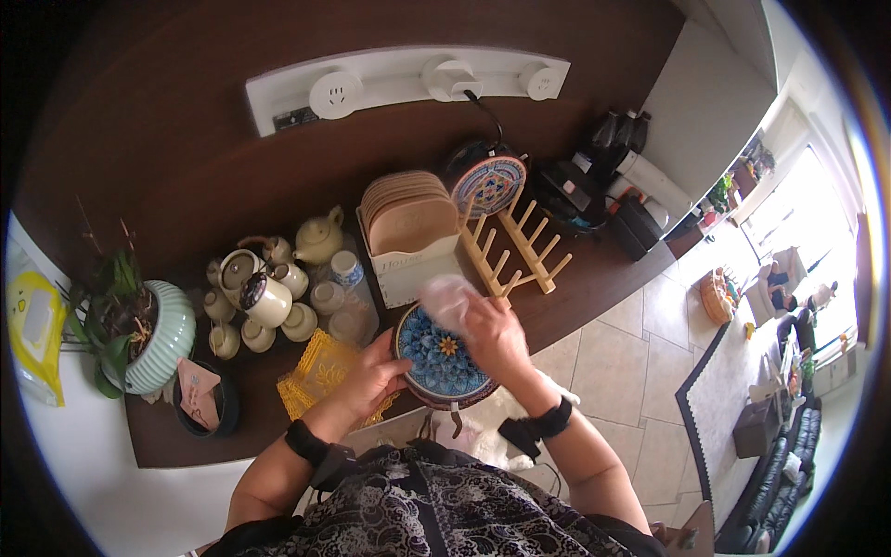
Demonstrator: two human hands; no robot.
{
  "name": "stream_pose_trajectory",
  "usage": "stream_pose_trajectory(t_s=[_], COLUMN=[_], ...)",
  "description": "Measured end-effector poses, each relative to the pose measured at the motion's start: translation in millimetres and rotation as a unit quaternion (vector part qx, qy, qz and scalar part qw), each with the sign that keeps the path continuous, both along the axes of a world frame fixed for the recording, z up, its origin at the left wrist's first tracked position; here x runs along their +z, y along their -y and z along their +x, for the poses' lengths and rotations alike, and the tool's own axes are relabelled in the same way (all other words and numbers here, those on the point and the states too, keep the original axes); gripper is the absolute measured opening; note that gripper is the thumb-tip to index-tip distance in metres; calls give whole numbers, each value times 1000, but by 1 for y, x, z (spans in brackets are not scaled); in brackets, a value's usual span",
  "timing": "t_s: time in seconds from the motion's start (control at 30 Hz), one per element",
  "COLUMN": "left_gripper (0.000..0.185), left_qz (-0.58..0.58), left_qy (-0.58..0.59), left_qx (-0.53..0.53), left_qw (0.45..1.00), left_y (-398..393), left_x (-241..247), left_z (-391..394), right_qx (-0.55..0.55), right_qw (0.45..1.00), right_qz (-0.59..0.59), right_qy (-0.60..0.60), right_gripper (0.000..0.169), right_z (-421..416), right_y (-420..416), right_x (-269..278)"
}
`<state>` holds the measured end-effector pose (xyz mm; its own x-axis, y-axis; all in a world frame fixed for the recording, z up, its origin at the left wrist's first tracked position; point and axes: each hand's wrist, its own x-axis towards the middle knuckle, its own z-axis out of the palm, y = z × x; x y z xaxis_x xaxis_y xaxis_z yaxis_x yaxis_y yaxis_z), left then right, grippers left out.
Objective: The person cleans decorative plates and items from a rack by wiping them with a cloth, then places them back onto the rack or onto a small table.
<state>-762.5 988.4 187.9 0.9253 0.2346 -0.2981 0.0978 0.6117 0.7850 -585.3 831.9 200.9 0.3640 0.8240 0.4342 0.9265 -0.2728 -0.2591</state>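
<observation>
My left hand (372, 379) grips the left rim of a round blue flower-patterned plate or trivet (438, 355) with a yellow centre. A brown cord loop hangs from its lower rim, and a second disc edge seems to show beneath it. In my right hand (494, 334) is a crumpled whitish-pink cloth (447, 301), pressed against the upper part of the blue face. Yellow lace doilies (324, 369) lie on the counter, partly behind my left hand. Just beyond the disc are a wooden peg rack (491, 268) and a pale holder (411, 278) with several beige rounded boards (411, 223).
Left of the holder cluster a cream teapot (320, 237), a lidded jar (268, 299) and several cups. A potted plant (156, 334) and dark bowl (226, 411) stand farther left. Another patterned disc (491, 184) leans behind the rack. A white furry animal (487, 432) is below me.
</observation>
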Motion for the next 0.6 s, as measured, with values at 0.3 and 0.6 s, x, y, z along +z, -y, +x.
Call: stream_pose_trajectory(t_s=[0.3,0.6], left_gripper=[39,43], left_qz=[768,831], left_qy=[24,109], left_qx=[91,120], left_qw=[633,533], left_y=[-21,-40], left_x=[47,103], left_z=[15,164], right_qx=[-46,-100], right_qw=[936,883], right_qz=[141,185], right_qy=[-320,-419], right_gripper=[32,30], right_z=[14,-9], right_y=[61,129], right_x=[-17,-3])
